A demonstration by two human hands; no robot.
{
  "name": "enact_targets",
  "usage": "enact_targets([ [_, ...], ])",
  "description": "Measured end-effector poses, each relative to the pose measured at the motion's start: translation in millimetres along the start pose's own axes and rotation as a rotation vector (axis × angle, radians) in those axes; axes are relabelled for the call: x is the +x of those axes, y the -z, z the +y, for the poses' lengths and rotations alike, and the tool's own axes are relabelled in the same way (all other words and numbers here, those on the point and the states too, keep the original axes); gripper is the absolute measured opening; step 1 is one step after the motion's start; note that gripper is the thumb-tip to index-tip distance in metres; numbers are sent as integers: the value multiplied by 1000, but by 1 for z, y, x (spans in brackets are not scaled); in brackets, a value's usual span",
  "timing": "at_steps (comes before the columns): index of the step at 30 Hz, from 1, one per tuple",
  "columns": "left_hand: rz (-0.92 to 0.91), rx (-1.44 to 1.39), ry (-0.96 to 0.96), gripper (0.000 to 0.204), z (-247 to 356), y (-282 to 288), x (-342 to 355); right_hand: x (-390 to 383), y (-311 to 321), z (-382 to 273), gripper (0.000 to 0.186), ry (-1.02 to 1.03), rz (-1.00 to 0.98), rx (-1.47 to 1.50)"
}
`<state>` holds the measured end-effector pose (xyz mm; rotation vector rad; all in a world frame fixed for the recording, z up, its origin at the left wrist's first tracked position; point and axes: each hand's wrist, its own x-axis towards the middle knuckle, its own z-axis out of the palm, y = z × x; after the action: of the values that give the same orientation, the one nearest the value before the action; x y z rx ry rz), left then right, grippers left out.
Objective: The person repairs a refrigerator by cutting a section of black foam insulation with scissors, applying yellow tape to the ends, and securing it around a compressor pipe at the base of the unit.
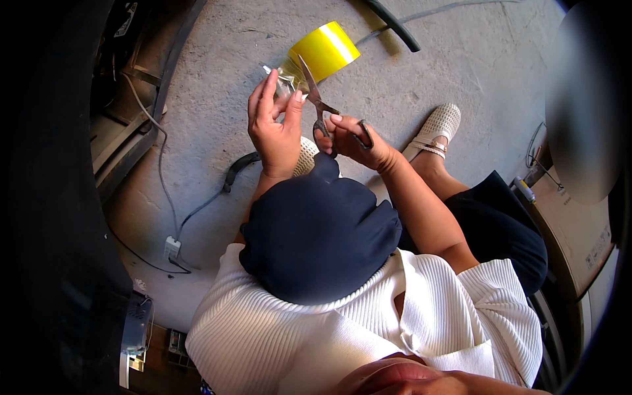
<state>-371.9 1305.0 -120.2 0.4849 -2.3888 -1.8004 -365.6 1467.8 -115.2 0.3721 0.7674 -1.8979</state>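
My right hand [361, 143] grips a pair of scissors [319, 105] by its dark handles. The blades stand apart, one pointing up across the front of a large yellow roll of tape [329, 49]. A crumpled, clear strip of tape [288, 82] hangs at the roll's lower left side, beside the blades. Around this strip my left hand [273, 125] is raised, with the thumb and fingers curved against it. The lower fingers of that hand are partly hidden.
Grey concrete floor [230, 72] lies below. A dark hose end [398, 29] is at the top. On the left, a cable runs to a white power socket [172, 247] near a metal frame [148, 131]. A cardboard box [573, 230] stands at the right.
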Motion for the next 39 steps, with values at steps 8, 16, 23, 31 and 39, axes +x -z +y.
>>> enact_targets([
  [8,-44,13,26,44,7,1,2,-5,-1,-3,41,-25,12,44],
  [16,-38,8,-13,47,1,1,1,-3,11,8,35,-23,-30,172],
  [23,-49,-5,6,46,9,5,2,0,7,2,37,-36,-27,138],
  [31,-38,-46,33,46,9,0,1,-1,7,-2,41,-26,-58,160],
  [39,-44,-6,26,47,8,1,-1,1,11,5,40,-21,-80,223],
])
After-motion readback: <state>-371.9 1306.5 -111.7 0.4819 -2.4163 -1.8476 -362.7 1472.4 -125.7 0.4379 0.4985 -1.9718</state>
